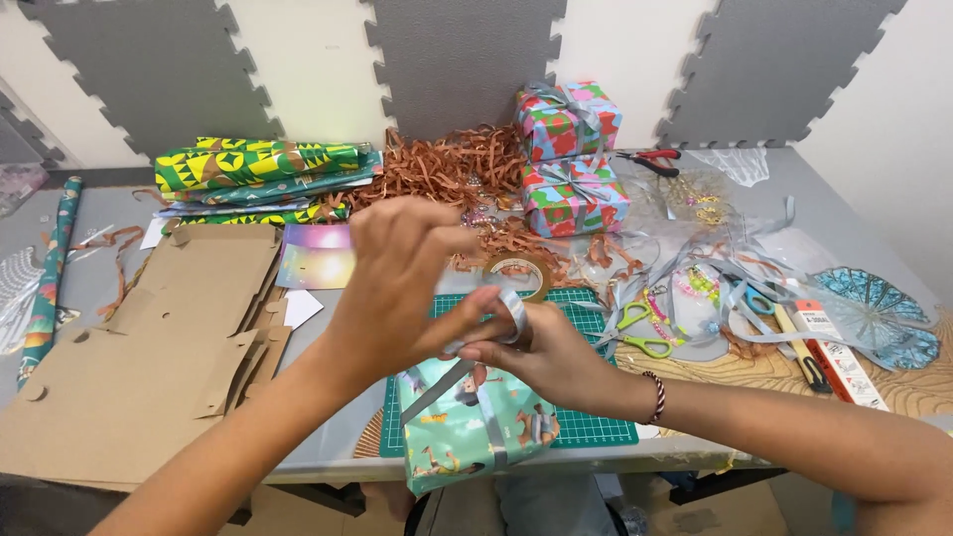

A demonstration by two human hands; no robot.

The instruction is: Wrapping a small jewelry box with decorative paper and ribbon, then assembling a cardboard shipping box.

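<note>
At the table's near edge, on a green gridded cutting mat (pixel 596 429), sat a small box wrapped in glossy teal paper with cartoon figures (pixel 467 432), a flat silver-grey ribbon (pixel 491 422) running over its top and down its front. The left hand (pixel 397 288) was curled above the box, its thumb and fingertips pinched on a loop of that ribbon. The right hand (pixel 541 357) rested against the box's top, its fingers closed on the same loop. To the left lay flat brown cardboard cutouts (pixel 139 347) with tabs. Behind were crinkled copper paper shreds (pixel 447 164), two stacked boxes in bright geometric wrap (pixel 571 159), a tape roll (pixel 521 273), and green-handled scissors (pixel 640 333).
</note>
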